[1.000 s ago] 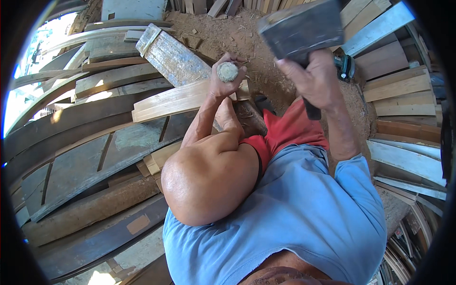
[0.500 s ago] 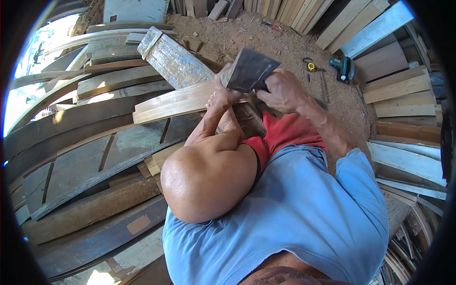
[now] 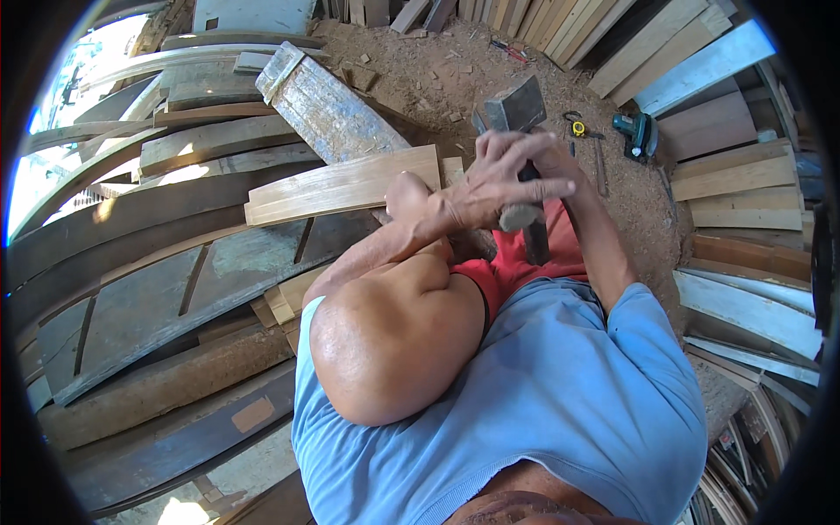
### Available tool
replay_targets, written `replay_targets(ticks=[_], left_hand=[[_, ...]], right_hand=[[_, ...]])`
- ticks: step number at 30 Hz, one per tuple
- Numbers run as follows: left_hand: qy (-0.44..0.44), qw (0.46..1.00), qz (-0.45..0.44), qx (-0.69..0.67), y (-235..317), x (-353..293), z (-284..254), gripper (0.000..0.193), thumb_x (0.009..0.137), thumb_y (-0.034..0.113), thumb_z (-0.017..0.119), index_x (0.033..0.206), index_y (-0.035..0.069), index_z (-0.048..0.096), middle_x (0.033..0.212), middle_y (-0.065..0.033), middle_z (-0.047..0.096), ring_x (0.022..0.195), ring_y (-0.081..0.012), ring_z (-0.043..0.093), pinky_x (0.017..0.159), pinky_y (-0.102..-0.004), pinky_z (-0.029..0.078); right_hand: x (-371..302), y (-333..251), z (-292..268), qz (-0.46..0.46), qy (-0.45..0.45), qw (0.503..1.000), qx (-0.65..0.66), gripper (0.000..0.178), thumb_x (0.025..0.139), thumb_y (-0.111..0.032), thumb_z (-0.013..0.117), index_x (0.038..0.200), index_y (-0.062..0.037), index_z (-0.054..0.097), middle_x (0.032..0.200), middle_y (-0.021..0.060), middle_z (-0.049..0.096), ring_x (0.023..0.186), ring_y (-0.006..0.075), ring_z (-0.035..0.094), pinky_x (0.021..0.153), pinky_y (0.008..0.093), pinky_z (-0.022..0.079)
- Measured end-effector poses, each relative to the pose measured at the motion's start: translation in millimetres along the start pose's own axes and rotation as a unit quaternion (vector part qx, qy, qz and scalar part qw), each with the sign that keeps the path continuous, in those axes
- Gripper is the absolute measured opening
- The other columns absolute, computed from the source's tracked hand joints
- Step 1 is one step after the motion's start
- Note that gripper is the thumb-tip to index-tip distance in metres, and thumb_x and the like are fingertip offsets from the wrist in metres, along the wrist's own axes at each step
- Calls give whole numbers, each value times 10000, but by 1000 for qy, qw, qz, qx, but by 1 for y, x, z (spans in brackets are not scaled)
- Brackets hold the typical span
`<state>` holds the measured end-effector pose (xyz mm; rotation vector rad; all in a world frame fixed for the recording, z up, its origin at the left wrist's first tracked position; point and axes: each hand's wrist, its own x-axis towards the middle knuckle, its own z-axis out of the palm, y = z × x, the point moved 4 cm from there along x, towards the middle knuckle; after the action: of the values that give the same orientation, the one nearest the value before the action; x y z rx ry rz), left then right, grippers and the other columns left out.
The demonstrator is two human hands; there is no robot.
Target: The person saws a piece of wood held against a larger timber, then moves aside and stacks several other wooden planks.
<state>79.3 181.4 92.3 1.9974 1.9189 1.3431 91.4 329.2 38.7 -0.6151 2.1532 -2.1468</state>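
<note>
My left hand (image 3: 477, 188) crosses in front of my right hand, its fingers partly stretched over the tools between them. From under its palm comes the round butt of a wooden handle (image 3: 521, 217); the rest of that handle is hidden. Mostly covered by the left fingers, my right hand (image 3: 558, 159) is at the dark shaft of a hammer-like tool with a broad, blocky grey head (image 3: 516, 105). The shaft shows again below the hands, over red shorts. Beside them, a smooth pale board (image 3: 332, 185) lies under my bare foot (image 3: 407, 194).
A weathered, paint-stained plank (image 3: 328, 105) slants away behind the pale board. Stacked timber (image 3: 175, 271) fills the left side. On the dirt floor at right lie a yellow tape measure (image 3: 578, 129) and a green power saw (image 3: 635, 136). Planks (image 3: 735, 175) stand along the right edge.
The tool's head has swung right and away from me, its broad face turning. My left hand has moved right, from beside the head to in front of my right hand. The wooden butt now shows.
</note>
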Motion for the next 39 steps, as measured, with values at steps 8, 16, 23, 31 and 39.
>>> replay_targets(ticks=[8, 16, 23, 31, 39], left_hand=[[-97, 899, -257, 340, -80, -105, -24, 936, 695, 285, 833, 1498, -11, 453, 1579, -261, 389, 1442, -427, 388, 1142, -552, 343], [-319, 836, -380, 235, -49, -129, 22, 531, 821, 268, 710, 1279, 20, 609, 1330, -238, 587, 1258, -407, 555, 1045, -528, 448], [-331, 824, -415, 199, -54, -111, 13, 365, 872, 269, 674, 1138, 19, 693, 1179, -223, 703, 1148, -388, 653, 999, -511, 507], [-378, 802, -420, 192, -62, -124, 36, 330, 901, 309, 682, 1097, 46, 717, 1147, -210, 713, 1095, -371, 679, 974, -500, 527], [-40, 883, -453, 119, -98, -116, -21, 320, 950, 291, 676, 1183, 78, 730, 1140, -212, 725, 1030, -381, 708, 984, -413, 547]], right_hand=[[1, 22, 8, 261, 150, 932, 204, 234, 902, -261, 794, 973, -104, 636, 953, 54, 735, 801, 112, 668, 747, 286, 546], [-27, 14, -8, 252, 204, 926, 191, 261, 904, -291, 797, 985, -104, 634, 922, 60, 731, 807, 120, 672, 749, 294, 550], [-31, 7, -7, 251, 201, 927, 192, 281, 903, -293, 798, 1019, -103, 628, 943, 69, 737, 826, 127, 674, 763, 296, 545], [-38, 10, -8, 257, 209, 923, 195, 290, 907, -281, 795, 1058, -99, 627, 971, 82, 743, 862, 122, 669, 778, 289, 534], [-52, 13, -20, 256, 252, 914, 187, 292, 916, -321, 789, 1034, -105, 631, 956, 78, 742, 845, 122, 672, 781, 304, 548]])
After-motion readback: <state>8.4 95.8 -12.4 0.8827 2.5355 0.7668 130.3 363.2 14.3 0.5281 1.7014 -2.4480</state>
